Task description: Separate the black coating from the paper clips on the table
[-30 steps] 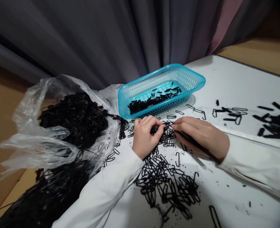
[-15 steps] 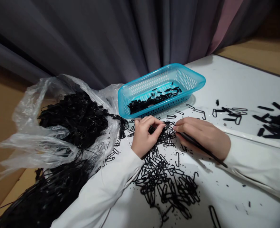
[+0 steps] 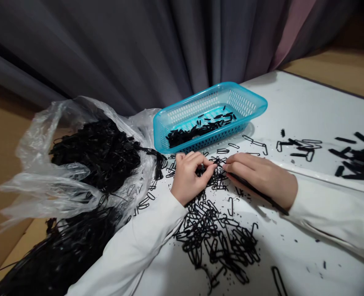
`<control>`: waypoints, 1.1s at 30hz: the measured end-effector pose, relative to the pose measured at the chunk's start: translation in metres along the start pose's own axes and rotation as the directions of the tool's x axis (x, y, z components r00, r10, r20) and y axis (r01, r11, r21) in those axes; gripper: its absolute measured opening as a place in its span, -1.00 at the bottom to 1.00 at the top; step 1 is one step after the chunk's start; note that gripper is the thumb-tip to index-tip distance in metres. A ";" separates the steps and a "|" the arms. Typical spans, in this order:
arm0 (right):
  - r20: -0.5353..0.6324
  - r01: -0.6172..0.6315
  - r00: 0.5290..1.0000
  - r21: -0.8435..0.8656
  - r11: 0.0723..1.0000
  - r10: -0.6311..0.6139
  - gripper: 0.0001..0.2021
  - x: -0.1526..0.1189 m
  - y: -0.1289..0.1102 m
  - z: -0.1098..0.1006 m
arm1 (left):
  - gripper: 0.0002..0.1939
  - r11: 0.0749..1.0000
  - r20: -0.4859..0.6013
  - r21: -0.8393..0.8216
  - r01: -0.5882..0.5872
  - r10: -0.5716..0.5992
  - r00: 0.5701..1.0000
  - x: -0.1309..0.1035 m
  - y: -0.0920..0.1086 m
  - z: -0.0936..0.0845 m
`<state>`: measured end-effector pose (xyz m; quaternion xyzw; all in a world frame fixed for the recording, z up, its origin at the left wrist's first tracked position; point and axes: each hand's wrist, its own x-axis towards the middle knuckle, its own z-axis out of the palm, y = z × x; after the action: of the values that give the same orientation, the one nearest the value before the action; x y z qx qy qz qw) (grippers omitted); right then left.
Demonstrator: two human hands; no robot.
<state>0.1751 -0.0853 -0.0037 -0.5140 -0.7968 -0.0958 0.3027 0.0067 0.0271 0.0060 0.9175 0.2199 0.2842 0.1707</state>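
Note:
My left hand [image 3: 190, 176] is closed, thumb and forefinger pinched at a small dark piece [image 3: 216, 163] too small to make out. Close by on the right, my right hand [image 3: 263, 179] is closed round a thin black strip [image 3: 270, 201]. The strip runs under the palm back toward the wrist, and its front end is near the left fingertips. Below and between the hands lies a loose heap of black elongated wire loops [image 3: 209, 242], some of them open hooks. My fingers partly cover the heap's upper end.
Behind the hands stands a blue plastic basket [image 3: 249, 117] with short black pieces inside. At left, a clear plastic bag [image 3: 46, 181] holds tangled black strips [image 3: 98, 154]. Short black pieces [image 3: 360, 162] lie at the right on the white table [image 3: 317, 205]. A grey curtain [image 3: 107, 53] hangs behind.
My right hand has shifted slightly left with the black strip, closer to my left fingertips. The left hand has moved very little.

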 end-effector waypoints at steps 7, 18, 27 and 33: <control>-0.006 0.011 1.000 -0.003 1.000 -0.011 -0.85 0.002 0.000 0.000 | -0.83 1.000 0.010 0.000 0.006 -0.006 1.000 0.000 0.000 0.000; -0.116 0.046 0.992 0.007 0.999 -0.045 -0.92 0.002 -0.003 -0.005 | -0.92 0.999 -0.104 0.036 0.040 -0.036 0.994 0.000 -0.002 0.000; -0.101 0.042 0.994 0.030 0.999 -0.039 -0.91 0.002 -0.002 -0.005 | -0.93 0.999 -0.085 0.038 0.018 -0.015 0.996 -0.001 -0.002 0.000; -0.078 0.054 0.996 0.033 0.998 -0.051 -0.89 0.002 -0.002 -0.003 | -0.93 0.999 -0.073 0.044 0.012 -0.008 0.997 -0.001 0.000 -0.001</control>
<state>0.1743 -0.0859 0.0007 -0.4836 -0.7994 -0.1096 0.3393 0.0051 0.0269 0.0058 0.9089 0.2368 0.3117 0.1436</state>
